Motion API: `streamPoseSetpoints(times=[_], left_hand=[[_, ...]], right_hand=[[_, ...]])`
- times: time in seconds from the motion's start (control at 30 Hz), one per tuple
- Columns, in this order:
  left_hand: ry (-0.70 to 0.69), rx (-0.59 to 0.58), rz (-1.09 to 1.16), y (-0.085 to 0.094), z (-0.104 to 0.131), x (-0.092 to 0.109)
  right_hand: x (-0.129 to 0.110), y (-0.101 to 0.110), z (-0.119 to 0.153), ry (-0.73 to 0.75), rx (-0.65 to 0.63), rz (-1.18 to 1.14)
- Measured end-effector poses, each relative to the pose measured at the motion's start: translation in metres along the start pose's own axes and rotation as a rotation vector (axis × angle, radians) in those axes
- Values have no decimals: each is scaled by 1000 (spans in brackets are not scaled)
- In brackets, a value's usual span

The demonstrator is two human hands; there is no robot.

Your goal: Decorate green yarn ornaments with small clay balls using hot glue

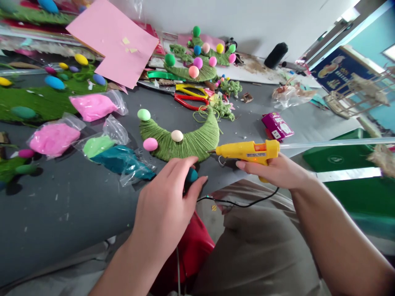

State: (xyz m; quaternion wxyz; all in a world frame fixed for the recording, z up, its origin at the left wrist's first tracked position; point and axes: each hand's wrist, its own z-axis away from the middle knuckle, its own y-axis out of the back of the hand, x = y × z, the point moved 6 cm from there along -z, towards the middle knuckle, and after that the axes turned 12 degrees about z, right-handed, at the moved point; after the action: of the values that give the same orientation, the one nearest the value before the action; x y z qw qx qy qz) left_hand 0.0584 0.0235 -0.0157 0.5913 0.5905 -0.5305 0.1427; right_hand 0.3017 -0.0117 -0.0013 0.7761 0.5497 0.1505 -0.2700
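Note:
A crescent wrapped in green yarn [191,144] lies on the grey table before me. It carries a pale green ball [143,114], a pink ball [150,144] and a cream ball [177,136]. My right hand [279,169] is closed around a yellow hot glue gun [247,150]; its nozzle points left at the crescent's lower right edge, and a long clear glue stick [333,142] juts from its back. Just below the crescent, my left hand [173,193] is closed, with a dark teal ball [191,175] between thumb and fingers.
Bags of pink [92,107], light green and teal [120,160] clay lie left. Behind the crescent are red-handled scissors [191,101] and finished crescents with coloured balls [197,72]. A purple packet [277,125] lies right. The glue gun's black cord [240,204] hangs over the table's front edge.

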Motion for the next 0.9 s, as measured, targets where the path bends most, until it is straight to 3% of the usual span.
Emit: streamPoseSetpoints(times=[0.67, 0.73, 0.9], left_hand=[[78, -31, -14, -2, -2, -4], [84, -22, -4, -2, -2, -4], [109, -6, 54, 0, -1, -3]], right_hand=[[19, 9, 8, -93, 31, 66], [24, 18, 9, -115, 124, -1], [45, 44, 4, -222, 521, -117]])
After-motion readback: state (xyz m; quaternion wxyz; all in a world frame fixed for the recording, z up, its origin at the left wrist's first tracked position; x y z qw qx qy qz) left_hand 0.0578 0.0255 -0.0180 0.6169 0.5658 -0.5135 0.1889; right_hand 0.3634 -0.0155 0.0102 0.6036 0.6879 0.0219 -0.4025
